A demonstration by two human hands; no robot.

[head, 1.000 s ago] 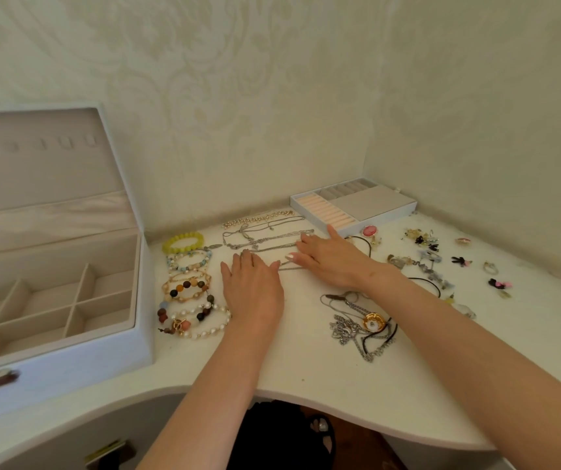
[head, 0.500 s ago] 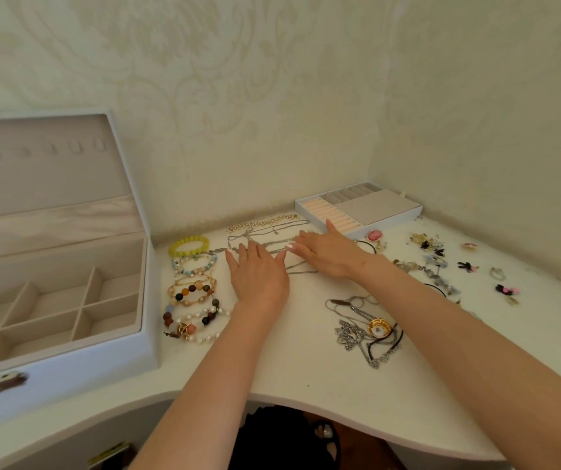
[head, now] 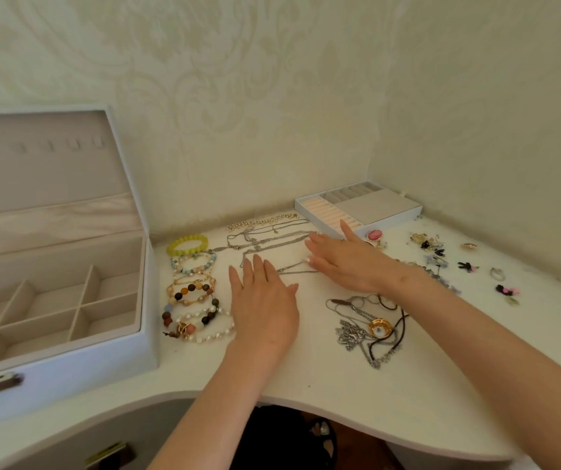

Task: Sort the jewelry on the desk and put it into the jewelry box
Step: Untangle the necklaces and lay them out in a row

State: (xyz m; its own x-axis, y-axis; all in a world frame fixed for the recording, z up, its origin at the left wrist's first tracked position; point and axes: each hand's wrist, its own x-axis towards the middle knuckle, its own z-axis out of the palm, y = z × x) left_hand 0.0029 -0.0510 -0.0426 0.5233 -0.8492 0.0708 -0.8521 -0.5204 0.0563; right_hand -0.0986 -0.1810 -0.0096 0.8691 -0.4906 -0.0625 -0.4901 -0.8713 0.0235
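The white jewelry box (head: 68, 354) stands open at the left, its divided compartments bare. A column of beaded bracelets (head: 190, 286) lies beside it, a yellow one (head: 186, 245) at the top. Thin silver necklaces (head: 265, 244) are stretched out in rows near the wall. My left hand (head: 263, 307) lies flat on the desk with straight fingers, just below the chains. My right hand (head: 343, 259) lies flat too, its fingertips touching the right ends of the chains. A tangled heap of necklaces with a gold ring pendant (head: 370, 329) lies under my right forearm.
A white ring tray (head: 360, 208) sits in the back corner. A pink oval brooch (head: 374, 235) lies in front of it. Small earrings and rings (head: 465, 266) are scattered to the right. The desk's curved front edge (head: 340, 407) runs below my arms.
Both hands have slid slightly away from me along the chains. The view has tipped downward a little. Nothing has been picked up.
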